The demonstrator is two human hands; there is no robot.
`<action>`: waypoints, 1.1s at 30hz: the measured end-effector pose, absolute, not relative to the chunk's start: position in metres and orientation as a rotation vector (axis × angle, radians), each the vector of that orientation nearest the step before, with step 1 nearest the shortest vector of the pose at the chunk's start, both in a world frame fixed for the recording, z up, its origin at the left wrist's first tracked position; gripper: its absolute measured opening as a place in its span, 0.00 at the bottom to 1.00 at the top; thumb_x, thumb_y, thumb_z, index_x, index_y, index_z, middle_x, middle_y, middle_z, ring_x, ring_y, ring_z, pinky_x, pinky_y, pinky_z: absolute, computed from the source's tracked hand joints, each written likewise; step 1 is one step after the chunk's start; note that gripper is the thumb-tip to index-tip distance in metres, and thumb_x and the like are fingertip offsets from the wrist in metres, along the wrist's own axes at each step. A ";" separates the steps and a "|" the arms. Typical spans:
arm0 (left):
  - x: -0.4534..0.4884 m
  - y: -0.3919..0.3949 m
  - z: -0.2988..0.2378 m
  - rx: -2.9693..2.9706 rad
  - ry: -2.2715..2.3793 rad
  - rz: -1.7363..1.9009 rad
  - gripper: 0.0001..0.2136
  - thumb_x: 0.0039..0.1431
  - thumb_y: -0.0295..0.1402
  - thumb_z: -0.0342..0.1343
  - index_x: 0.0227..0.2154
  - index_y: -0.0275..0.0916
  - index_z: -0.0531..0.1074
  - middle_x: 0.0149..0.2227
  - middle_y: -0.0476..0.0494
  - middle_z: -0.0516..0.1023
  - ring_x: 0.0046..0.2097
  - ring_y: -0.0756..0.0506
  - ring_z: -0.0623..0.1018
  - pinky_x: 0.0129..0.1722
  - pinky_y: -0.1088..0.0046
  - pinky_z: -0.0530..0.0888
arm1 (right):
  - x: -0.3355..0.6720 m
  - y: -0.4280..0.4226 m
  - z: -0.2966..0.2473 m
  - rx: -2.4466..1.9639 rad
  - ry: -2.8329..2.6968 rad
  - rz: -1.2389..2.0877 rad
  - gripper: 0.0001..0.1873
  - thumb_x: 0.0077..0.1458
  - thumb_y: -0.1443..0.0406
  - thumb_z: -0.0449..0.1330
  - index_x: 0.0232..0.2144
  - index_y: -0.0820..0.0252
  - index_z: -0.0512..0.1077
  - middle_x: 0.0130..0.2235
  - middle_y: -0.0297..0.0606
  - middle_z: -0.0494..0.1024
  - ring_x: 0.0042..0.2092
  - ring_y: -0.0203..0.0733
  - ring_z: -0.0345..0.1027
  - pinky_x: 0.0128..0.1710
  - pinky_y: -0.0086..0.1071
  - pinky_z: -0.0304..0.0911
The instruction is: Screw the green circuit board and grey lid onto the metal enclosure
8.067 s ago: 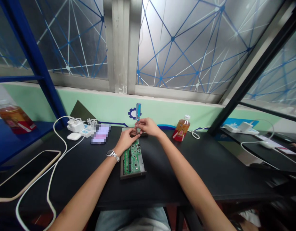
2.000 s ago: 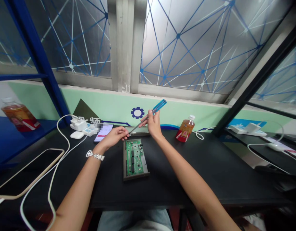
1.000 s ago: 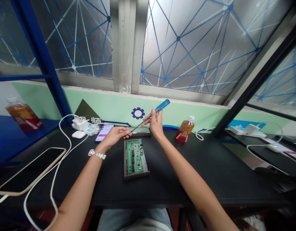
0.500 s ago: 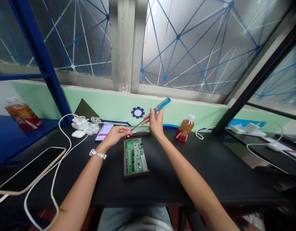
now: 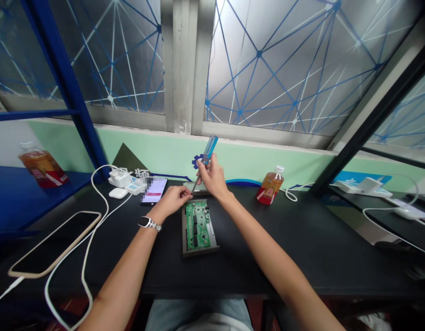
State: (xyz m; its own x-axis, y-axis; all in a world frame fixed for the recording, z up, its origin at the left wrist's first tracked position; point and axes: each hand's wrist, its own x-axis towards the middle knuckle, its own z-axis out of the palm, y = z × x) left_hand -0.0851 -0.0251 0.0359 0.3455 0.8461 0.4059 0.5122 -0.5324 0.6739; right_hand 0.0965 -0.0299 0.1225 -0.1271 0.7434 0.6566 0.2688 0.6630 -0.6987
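My right hand (image 5: 214, 178) is closed around a screwdriver (image 5: 210, 148) with a clear blue handle, its shaft slanting down to the left. My left hand (image 5: 173, 201), a metal-band watch on its wrist, pinches close to the screwdriver's tip; the fingers hide whatever they hold. Just below both hands lies a green circuit board (image 5: 200, 223) in an open grey metal housing (image 5: 201, 252), flat on the black table. Behind it, partly covered by my hands, is a grey panel piece (image 5: 189, 185).
A lit phone (image 5: 155, 191) and white chargers (image 5: 120, 177) lie at the back left. Another phone (image 5: 55, 243) in a beige case sits front left among white cables (image 5: 85, 257). A drink bottle (image 5: 269, 185) stands back right, near a black frame post (image 5: 347, 151).
The screwdriver has swung to a steeper angle, its handle moving left. My right hand has shifted left, and my left hand has come slightly lower toward the board's far edge.
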 end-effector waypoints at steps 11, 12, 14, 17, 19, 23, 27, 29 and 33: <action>-0.090 -0.024 0.037 2.244 1.196 1.067 0.08 0.57 0.38 0.61 0.32 0.38 0.78 0.31 0.44 0.79 0.32 0.43 0.77 0.34 0.70 0.68 | 0.073 -0.027 0.115 -0.881 -1.970 0.296 0.14 0.65 0.55 0.56 0.30 0.56 0.62 0.22 0.30 0.72 0.27 0.38 0.71 0.30 0.28 0.60; -0.091 -0.023 0.037 2.246 1.199 1.088 0.08 0.57 0.38 0.61 0.32 0.38 0.78 0.31 0.44 0.79 0.33 0.44 0.76 0.34 0.69 0.69 | 0.073 -0.027 0.113 -0.887 -1.971 0.298 0.14 0.65 0.55 0.56 0.30 0.56 0.62 0.22 0.30 0.73 0.27 0.38 0.71 0.30 0.27 0.60; -0.091 -0.022 0.036 2.239 1.204 1.106 0.08 0.56 0.38 0.61 0.33 0.38 0.78 0.32 0.43 0.79 0.33 0.44 0.77 0.35 0.69 0.69 | 0.074 -0.026 0.109 -0.908 -1.973 0.302 0.14 0.65 0.55 0.55 0.31 0.56 0.63 0.23 0.31 0.73 0.27 0.39 0.71 0.30 0.28 0.60; -0.090 -0.023 0.037 2.213 1.196 1.051 0.08 0.57 0.37 0.60 0.32 0.38 0.77 0.30 0.45 0.79 0.33 0.44 0.77 0.34 0.70 0.70 | 0.075 -0.024 0.103 -0.934 -1.970 0.317 0.14 0.65 0.54 0.55 0.31 0.56 0.63 0.23 0.31 0.73 0.27 0.39 0.71 0.29 0.28 0.60; -0.090 -0.025 0.038 2.193 1.188 1.008 0.08 0.57 0.37 0.59 0.31 0.38 0.77 0.28 0.45 0.78 0.32 0.44 0.77 0.33 0.70 0.69 | 0.075 -0.022 0.099 -0.942 -1.964 0.334 0.15 0.65 0.53 0.55 0.31 0.56 0.63 0.22 0.31 0.73 0.26 0.39 0.71 0.29 0.28 0.60; -0.091 -0.025 0.036 2.172 1.179 1.005 0.07 0.56 0.37 0.59 0.30 0.39 0.75 0.27 0.46 0.78 0.32 0.44 0.77 0.32 0.71 0.69 | 0.077 -0.020 0.094 -0.949 -1.945 0.360 0.15 0.65 0.53 0.55 0.31 0.55 0.62 0.23 0.30 0.74 0.25 0.39 0.71 0.28 0.28 0.61; -0.092 -0.023 0.032 2.177 1.178 1.003 0.07 0.56 0.37 0.59 0.30 0.39 0.74 0.27 0.47 0.78 0.32 0.44 0.78 0.32 0.72 0.69 | 0.078 -0.020 0.092 -0.947 -1.940 0.383 0.16 0.64 0.52 0.55 0.30 0.55 0.62 0.23 0.31 0.75 0.26 0.40 0.72 0.29 0.28 0.62; -0.092 -0.021 0.030 2.184 1.183 0.994 0.07 0.57 0.38 0.59 0.29 0.39 0.74 0.27 0.47 0.78 0.32 0.44 0.78 0.33 0.72 0.69 | 0.078 -0.020 0.091 -0.948 -1.938 0.398 0.16 0.64 0.52 0.55 0.30 0.55 0.61 0.23 0.31 0.75 0.26 0.40 0.72 0.29 0.29 0.63; -0.093 -0.021 0.029 2.200 1.187 0.987 0.09 0.57 0.39 0.59 0.28 0.39 0.74 0.27 0.46 0.78 0.32 0.43 0.78 0.33 0.71 0.69 | 0.078 -0.019 0.089 -0.935 -1.925 0.432 0.17 0.64 0.52 0.56 0.29 0.55 0.61 0.22 0.31 0.75 0.24 0.40 0.72 0.28 0.29 0.63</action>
